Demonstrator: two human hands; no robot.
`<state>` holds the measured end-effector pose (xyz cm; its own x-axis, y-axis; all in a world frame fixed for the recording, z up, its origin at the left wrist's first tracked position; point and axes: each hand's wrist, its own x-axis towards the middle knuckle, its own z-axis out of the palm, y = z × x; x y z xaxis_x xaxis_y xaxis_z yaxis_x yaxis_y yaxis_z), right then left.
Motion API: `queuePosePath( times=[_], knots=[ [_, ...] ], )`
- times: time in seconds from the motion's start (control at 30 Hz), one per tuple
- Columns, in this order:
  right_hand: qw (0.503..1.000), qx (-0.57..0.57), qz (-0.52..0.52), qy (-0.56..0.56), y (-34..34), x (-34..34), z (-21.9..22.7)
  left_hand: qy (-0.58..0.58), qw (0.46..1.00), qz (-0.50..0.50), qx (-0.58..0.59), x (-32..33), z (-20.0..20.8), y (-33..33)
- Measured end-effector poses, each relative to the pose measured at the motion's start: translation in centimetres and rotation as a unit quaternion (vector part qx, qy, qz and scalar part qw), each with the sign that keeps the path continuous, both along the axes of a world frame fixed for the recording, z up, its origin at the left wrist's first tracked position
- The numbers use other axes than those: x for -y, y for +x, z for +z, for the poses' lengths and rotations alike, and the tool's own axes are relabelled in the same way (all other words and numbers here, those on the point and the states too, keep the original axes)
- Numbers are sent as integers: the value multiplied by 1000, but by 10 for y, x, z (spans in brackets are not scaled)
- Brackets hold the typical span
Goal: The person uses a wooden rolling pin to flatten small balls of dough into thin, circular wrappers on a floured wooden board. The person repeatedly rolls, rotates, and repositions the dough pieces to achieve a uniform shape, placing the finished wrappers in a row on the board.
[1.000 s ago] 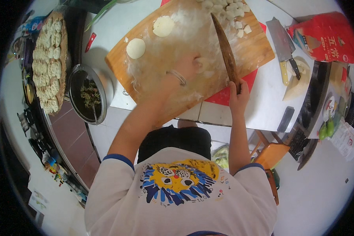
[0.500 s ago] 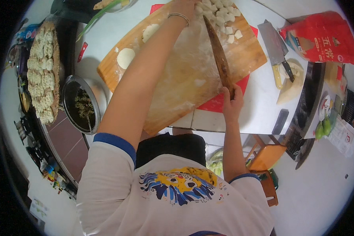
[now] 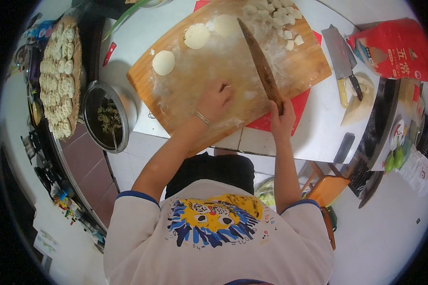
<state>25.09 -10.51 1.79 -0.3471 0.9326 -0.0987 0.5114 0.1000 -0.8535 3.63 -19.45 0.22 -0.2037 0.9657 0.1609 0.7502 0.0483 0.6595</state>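
Observation:
My right hand (image 3: 282,118) is closed round the near end of a dark wooden rolling pin (image 3: 260,61). The pin slants away across a floury wooden board (image 3: 142,76). Over the board's near middle, my left hand (image 3: 216,100) is curled closed; whatever its fingers may hold is hidden. Three flat round dough wrappers lie toward the far left: a near one (image 3: 163,62), a middle one (image 3: 196,36) and a far one (image 3: 227,25). Small floured dough pieces (image 3: 283,18) are heaped at the far right corner, past the pin.
Left of the board stands a metal bowl of dark filling (image 3: 108,121); beyond it is a tray of shaped dumplings (image 3: 57,80). A cleaver (image 3: 336,52), a peeler-like yellow handle (image 3: 343,95) and a red bag (image 3: 394,50) sit at the right. A red mat (image 3: 299,107) shows under the board.
My left hand has drawn back from the far dough pieces to the board's near middle, uncovering the far wrapper. The right hand still grips the rolling pin. The view has shifted slightly.

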Motion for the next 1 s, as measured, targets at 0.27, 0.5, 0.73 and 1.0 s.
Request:
queuePosePath(
  times=[0.27, 0.5, 0.73, 1.0],
  knots=[
    [1000, -3, 2, 2, -5, 3, 3, -17, 995, 46, -91, 7, -8, 9],
    [997, 33, 30, 60, -2, -2, 4, -97, 972, 136, -163, -52, -18, 37],
    [953, 157, 205, 159, 4, -35, 11, 55, 976, 202, 61, 17, -18, -1],
    [864, 237, 305, 323, -69, -52, -12, -151, 961, 162, -165, 28, 7, -40]
  ],
)
